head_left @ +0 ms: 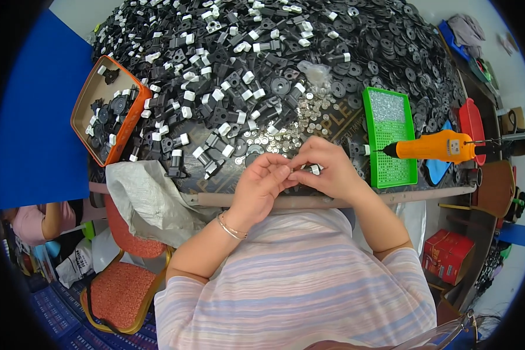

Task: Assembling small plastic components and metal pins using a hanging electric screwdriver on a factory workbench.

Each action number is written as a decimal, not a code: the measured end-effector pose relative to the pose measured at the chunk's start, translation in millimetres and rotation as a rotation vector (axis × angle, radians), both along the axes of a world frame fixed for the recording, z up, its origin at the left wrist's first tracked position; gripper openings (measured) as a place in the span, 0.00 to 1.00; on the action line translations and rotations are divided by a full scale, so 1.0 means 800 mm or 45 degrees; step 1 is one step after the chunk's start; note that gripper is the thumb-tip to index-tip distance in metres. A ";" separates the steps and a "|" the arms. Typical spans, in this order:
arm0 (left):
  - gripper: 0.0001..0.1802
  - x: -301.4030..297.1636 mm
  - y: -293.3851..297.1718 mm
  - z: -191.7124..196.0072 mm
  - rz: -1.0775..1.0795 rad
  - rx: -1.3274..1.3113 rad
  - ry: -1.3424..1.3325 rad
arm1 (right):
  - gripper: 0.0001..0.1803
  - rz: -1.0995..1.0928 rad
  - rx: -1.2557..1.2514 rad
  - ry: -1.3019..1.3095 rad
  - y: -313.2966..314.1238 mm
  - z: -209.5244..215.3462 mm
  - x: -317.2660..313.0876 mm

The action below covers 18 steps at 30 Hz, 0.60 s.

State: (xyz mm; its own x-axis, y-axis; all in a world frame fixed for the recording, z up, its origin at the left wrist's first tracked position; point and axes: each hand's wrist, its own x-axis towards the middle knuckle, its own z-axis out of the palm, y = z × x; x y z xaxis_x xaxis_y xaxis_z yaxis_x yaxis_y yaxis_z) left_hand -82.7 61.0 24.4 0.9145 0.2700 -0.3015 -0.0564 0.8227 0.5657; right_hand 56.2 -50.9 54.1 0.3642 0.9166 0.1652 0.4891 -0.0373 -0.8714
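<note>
Both hands meet at the near edge of the table [332, 201]: the left hand [261, 184] and the right hand [326, 169] pinch a small white-and-black plastic part [312, 169] between their fingertips, fingers curled close around it. Just beyond lie loose small silver metal discs [297, 125], then a huge heap of black and white plastic parts [262, 52]. A green perforated plastic tray [389, 134] and an orange electric screwdriver [440, 146] sit right; an orange rectangular tray [87, 96] left.
</note>
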 end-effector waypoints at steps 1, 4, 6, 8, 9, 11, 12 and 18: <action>0.08 -0.002 0.000 -0.006 -0.018 0.009 0.004 | 0.10 -0.016 -0.052 0.019 -0.001 0.001 -0.002; 0.08 -0.007 -0.002 -0.013 -0.027 -0.010 0.007 | 0.10 -0.052 -0.008 -0.030 -0.003 -0.005 -0.009; 0.08 -0.008 -0.003 -0.014 -0.015 -0.036 0.009 | 0.09 -0.042 -0.009 -0.017 -0.004 -0.006 -0.011; 0.08 -0.009 -0.003 -0.015 0.004 -0.091 0.032 | 0.09 -0.030 -0.008 -0.002 -0.004 -0.006 -0.010; 0.08 -0.009 -0.003 -0.014 0.002 -0.090 0.032 | 0.08 -0.029 -0.021 0.046 -0.005 -0.005 -0.009; 0.07 -0.008 -0.003 -0.013 0.030 -0.079 0.064 | 0.08 -0.032 -0.033 0.095 -0.007 -0.004 -0.009; 0.07 -0.008 -0.004 -0.013 0.027 -0.079 0.063 | 0.07 -0.031 -0.038 0.084 -0.007 -0.003 -0.008; 0.07 -0.004 -0.006 -0.015 0.037 -0.083 0.083 | 0.06 -0.051 0.006 0.032 -0.010 -0.006 -0.009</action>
State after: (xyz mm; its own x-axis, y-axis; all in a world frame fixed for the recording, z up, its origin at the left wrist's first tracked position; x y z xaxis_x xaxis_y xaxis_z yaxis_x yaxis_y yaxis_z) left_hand -85.9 55.9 12.0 0.8844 0.2741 -0.3779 -0.0457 0.8564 0.5143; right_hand 49.2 -58.7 49.1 0.4043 0.9005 0.1602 0.4656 -0.0519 -0.8835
